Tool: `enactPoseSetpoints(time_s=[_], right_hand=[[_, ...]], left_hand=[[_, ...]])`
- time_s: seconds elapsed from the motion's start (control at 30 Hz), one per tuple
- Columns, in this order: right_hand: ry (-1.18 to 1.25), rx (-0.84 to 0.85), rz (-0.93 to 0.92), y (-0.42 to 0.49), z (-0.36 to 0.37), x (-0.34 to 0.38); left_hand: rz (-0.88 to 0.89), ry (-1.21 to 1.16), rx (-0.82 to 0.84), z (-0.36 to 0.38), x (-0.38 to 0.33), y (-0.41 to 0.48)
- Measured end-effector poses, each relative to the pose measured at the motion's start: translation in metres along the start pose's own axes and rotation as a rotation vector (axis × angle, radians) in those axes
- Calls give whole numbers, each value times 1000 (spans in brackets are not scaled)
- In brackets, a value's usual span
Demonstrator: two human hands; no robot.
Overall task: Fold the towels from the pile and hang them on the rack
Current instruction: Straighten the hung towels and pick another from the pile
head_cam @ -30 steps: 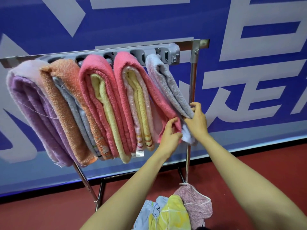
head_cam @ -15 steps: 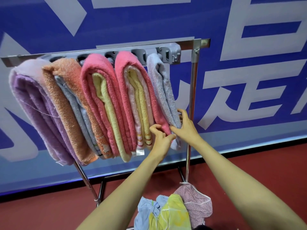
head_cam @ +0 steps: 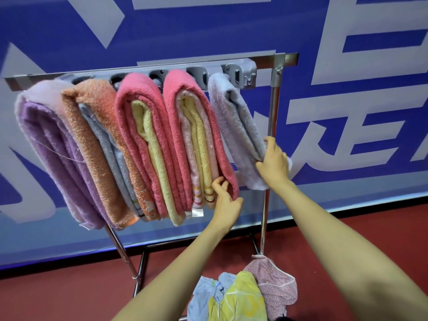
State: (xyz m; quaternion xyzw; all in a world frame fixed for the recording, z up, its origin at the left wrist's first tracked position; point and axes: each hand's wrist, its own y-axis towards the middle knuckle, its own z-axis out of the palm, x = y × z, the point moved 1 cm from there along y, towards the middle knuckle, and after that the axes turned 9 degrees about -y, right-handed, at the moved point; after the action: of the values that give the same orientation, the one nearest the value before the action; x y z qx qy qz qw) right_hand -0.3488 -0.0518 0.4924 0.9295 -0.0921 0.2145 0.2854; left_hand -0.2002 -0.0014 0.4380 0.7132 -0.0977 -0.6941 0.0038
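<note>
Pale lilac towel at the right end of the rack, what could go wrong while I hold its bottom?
The right hand grips the pale lilac folded towel low down; a hard pull could drag it off the grey plastic hanger bar. It hangs beside the shiny metal post and might snag there. The left hand touches the pink folded towel, whose yellow inner layers could slip askew.
</note>
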Motion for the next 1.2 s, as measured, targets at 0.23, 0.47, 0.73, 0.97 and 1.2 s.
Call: enactPoseSetpoints(time_s=[0.23, 0.47, 0.73, 0.97, 1.2], right_hand=[[282, 245, -122, -34, 18, 14], [424, 275, -78, -42, 18, 24], [233, 99, 48, -29, 15, 12], [139, 58, 79, -23, 21, 16], [433, 412, -81, -45, 37, 32]], left_hand=[[-6, -61, 42, 1, -3, -6], [-21, -51, 6, -3, 0, -10], [-88, 86, 70, -2, -5, -9], [-228, 190, 24, -2, -12, -17], [-76, 139, -43, -14, -1, -24]])
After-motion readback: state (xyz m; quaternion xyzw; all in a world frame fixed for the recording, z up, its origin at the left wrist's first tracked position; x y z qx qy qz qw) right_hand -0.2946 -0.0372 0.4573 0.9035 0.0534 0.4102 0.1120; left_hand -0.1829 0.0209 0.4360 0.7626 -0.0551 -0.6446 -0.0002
